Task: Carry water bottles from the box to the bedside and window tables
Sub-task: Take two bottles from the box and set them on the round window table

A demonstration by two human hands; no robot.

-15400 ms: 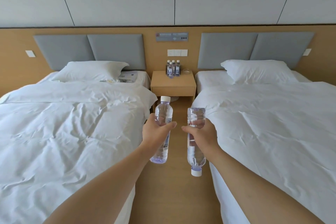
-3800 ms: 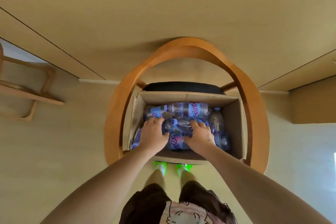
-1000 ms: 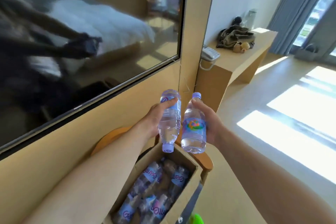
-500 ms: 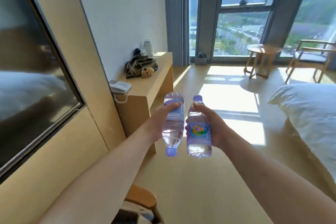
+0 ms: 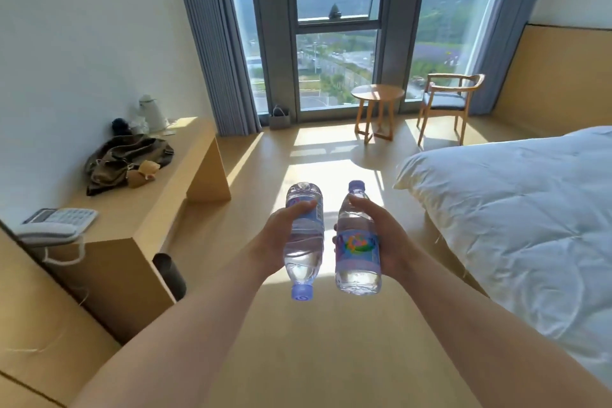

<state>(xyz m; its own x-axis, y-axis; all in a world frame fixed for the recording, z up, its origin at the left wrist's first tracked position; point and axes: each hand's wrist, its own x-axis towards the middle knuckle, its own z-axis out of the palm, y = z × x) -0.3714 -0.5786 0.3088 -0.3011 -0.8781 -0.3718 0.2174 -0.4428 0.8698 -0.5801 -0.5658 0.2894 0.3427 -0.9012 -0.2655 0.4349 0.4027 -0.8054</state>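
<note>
While both hands are wrapped round a bottle each, the pair is held out at chest height — left hand grips the left bottle upside down, cap pointing at the floor, and right hand grips the right bottle upright, cap on top, label facing the camera. The 2 bottles sit just beside each other w/ a thin gap between, not touching as far as I can tell.

Straight beyond the grip, well apart, is the round window table, nothing on its top that I can make out, w/ a wooden chair to its right. Right of the hands lies the bed; left of them is the desk w/ a bag, kettle and phone.

A sec ago the box was still below the hands and the view faced the wall; half a sec ago the window table sat off to the right. Now the box is out of view and the table is dead ahead — so pickup looks done, the turn is finished, and this pair is prob. headed for the window table. What's left: walk over, flip the left one upright before setting down.
</note>
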